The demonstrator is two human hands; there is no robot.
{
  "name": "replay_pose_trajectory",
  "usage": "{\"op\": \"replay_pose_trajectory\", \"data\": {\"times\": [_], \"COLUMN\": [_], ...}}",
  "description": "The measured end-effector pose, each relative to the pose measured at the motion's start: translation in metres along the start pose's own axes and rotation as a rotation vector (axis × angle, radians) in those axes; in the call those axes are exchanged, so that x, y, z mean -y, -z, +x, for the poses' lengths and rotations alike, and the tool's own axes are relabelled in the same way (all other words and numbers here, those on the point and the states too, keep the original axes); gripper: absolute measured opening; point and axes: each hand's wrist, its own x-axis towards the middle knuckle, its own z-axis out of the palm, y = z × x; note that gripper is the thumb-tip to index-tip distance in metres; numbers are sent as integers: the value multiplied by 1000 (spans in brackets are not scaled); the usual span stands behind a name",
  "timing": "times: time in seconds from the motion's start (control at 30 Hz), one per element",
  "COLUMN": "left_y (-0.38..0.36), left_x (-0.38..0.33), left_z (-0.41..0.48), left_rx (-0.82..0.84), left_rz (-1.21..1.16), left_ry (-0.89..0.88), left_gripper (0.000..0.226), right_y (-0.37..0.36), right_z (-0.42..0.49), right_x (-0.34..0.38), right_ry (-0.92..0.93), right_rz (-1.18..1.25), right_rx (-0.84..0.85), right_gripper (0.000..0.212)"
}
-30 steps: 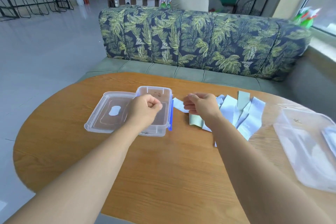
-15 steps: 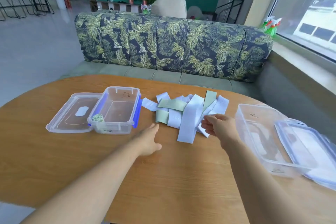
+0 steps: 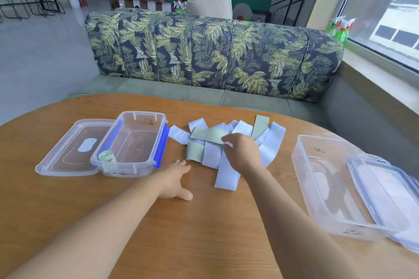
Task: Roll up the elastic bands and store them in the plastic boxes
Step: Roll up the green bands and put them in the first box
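Table (image 3: 204, 244) nearest, sofa (image 3: 215, 56) along its far edge, a person (image 3: 209, 3) behind the sofa, bottles (image 3: 340, 29) on the sill (image 3: 381, 79) far right. On the table, left to right: left lid (image 3: 65, 154); left box (image 3: 143, 113) touching that lid's right side, one roll (image 3: 106, 156) in its near-left corner; pile of bands (image 3: 226, 175) at centre; right box (image 3: 317, 179) near the right edge, right lid (image 3: 385, 190) against its right side. Left hand (image 3: 174, 180) lies on the table before the gap between left box and pile; right hand (image 3: 242, 154) sits on the pile.
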Motion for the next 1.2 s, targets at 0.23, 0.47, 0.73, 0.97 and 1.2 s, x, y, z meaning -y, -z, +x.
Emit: {"op": "replay_pose_trajectory", "data": {"times": [0.23,0.47,0.73,0.97,1.2], "left_y": [5,6,6,15,83], "left_x": [-4,-7,-7,-11,-75], "left_z": [2,1,1,2,19], "left_rx": [35,50,54,-81,-384], "left_rz": [44,58,31,-186,-954], "left_ry": [-11,-8,4,77,47], "left_gripper": [94,94,96,77,76], "right_y": [-37,-31,-9,33,68], "right_z": [46,70,85,70,62], "right_x": [16,14,12,7,18], "right_ry": [187,-40,-170,-136,-47], "right_rz": [-488,-333,163,608,731], "right_rx": [170,221,-65,-177,-234], "right_gripper": [14,9,15,7,23]}}
